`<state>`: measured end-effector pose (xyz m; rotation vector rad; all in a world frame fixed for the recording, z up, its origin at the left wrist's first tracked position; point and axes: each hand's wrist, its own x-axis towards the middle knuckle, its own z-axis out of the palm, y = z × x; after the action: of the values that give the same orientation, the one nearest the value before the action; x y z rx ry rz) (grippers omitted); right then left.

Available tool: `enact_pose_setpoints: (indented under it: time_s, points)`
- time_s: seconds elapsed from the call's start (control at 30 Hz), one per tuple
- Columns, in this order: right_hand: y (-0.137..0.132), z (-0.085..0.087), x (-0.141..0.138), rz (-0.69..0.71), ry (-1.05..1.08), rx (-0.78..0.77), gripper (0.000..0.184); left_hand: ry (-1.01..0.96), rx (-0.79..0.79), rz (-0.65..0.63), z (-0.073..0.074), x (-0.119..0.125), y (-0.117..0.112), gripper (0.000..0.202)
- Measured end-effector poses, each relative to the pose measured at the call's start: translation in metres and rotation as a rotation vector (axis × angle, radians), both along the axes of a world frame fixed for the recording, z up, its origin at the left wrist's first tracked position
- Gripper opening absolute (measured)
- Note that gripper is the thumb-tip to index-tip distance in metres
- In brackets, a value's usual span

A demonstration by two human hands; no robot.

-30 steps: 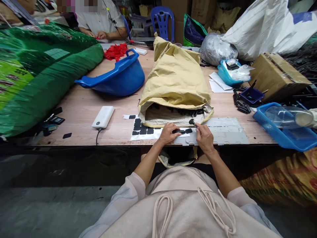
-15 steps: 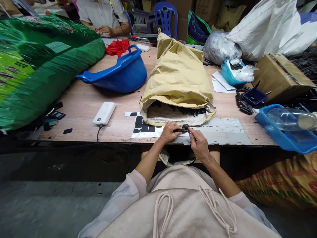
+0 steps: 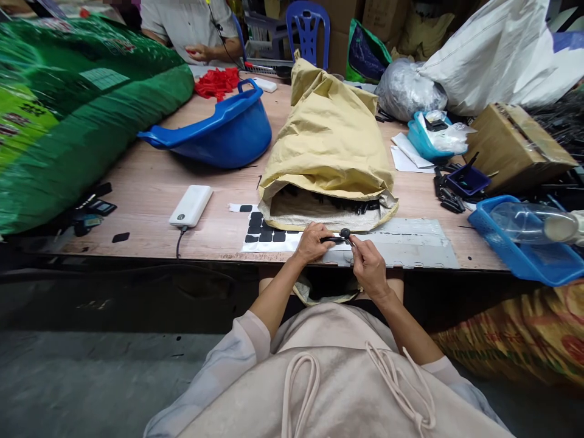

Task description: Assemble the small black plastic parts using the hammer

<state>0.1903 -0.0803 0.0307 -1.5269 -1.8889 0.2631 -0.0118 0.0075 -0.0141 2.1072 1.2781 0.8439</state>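
My left hand point(image 3: 311, 242) is closed in a pinch on a small flat black part point(image 3: 332, 239) at the near edge of the wooden table point(image 3: 150, 194). Touching it from the right, my right hand point(image 3: 367, 265) grips a thin tool with a round black head point(image 3: 345, 233), which rests over the part. Both hands lie on a grey sheet point(image 3: 410, 243). Just left is a white backing sheet with several black square pads point(image 3: 264, 233). Directly behind the hands a tan paper sack point(image 3: 326, 140) lies open, with black parts showing in its mouth.
A white power bank point(image 3: 190, 205) with a cable lies to the left, a tipped blue basin point(image 3: 219, 131) behind it. A big green sack point(image 3: 68, 115) fills the left. Blue trays point(image 3: 529, 255), a cardboard box point(image 3: 515, 146) and bags crowd the right. Another person point(image 3: 187, 27) sits at the far end by red pieces point(image 3: 216, 82).
My right hand has drawn in to the left, bringing the tool's round head onto the black part held by my left hand. The view has tilted slightly.
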Motion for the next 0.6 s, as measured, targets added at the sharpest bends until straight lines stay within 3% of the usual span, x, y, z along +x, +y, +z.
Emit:
enact_pose_setpoints:
  time_s: [0.2, 0.37, 0.6]
  points:
    - [0.003, -0.002, 0.003, -0.021, -0.013, -0.025, 0.040, -0.006, -0.008, 0.010, 0.002, 0.001, -0.002, 0.019]
    - [0.030, -0.001, 0.026, -0.145, -0.114, 0.074, 0.039, 0.001, -0.008, 0.020, 0.008, 0.001, -0.004, 0.018]
    - [0.056, -0.029, 0.054, -0.236, -0.350, 0.098, 0.039, 0.011, 0.002, 0.000, 0.010, 0.000, -0.005, 0.020]
